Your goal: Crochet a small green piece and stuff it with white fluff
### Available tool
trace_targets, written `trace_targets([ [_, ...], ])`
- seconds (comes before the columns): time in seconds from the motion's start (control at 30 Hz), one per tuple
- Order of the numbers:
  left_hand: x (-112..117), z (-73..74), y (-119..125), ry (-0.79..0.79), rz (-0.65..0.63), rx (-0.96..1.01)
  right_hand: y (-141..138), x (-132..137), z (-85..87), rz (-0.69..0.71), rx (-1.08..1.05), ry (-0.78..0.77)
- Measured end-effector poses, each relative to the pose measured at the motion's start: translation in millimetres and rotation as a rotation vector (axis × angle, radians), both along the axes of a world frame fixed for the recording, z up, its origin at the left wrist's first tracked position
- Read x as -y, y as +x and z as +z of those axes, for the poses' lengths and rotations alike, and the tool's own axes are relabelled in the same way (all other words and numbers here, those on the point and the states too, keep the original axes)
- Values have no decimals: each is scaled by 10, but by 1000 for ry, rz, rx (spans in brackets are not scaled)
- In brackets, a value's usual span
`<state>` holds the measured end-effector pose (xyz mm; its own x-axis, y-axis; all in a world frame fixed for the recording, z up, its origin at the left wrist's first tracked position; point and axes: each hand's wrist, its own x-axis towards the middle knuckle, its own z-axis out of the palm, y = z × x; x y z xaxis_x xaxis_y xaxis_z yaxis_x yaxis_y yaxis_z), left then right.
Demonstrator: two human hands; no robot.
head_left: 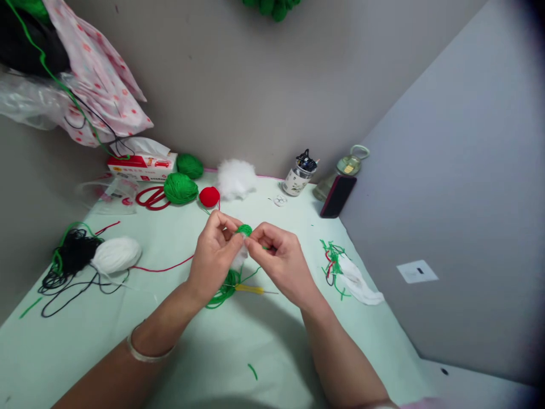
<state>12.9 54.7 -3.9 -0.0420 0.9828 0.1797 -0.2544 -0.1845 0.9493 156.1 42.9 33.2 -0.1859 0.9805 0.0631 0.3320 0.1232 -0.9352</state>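
Both hands meet above the middle of the table around a small green crochet piece (244, 229). My left hand (215, 255) is closed on its left side, between thumb and fingers. On the right, my right hand (279, 261) pinches at its edge with thumb and forefinger; the fingertips partly hide the contact. White stuffing (239, 260) shows just under the piece, between the hands. Below them lie a loose bundle of green yarn (223, 295) and a crochet hook (249, 289) with a yellow handle.
Behind are green yarn balls (181, 188), a red ball (209, 196), red-handled scissors (152, 198), white stuffing (237, 179), a tissue box (145, 166), a pen cup (299, 177) and a phone (338, 196). White yarn (117, 254) lies left, yarn scraps (334, 255) right.
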Motion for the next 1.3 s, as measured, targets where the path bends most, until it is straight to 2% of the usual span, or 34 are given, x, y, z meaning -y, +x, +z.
trace_targets([
  [0.1,20,41,-34,-31,-134,46,31,-21,-28,-83,39,57],
  [0.2,15,57,-52,-41,-216,94,74,-21,4,-124,89,140],
  [0.33,-18,47,-69,-78,-284,131,131,20,122,1,98,139],
  [0.43,-30,43,-70,-63,-249,114,131,73,196,111,140,122],
  [0.57,-14,35,-33,26,-5,5,41,114,184,153,199,116],
  [0.63,-3,30,-17,-8,48,-7,-6,104,141,140,230,137],
  [0.77,5,71,-36,-180,-119,100,-11,48,69,46,264,188],
  [0.9,-9,166,-104,-249,-229,199,89,-4,60,-57,150,128],
  [1.0,-33,180,-134,-252,-243,236,143,-41,65,-50,21,64],
  [1.13,-50,117,-111,-261,-249,250,140,-77,54,23,-127,5],
  [1.3,-30,76,-52,-260,-289,214,128,-89,32,21,-130,13],
])
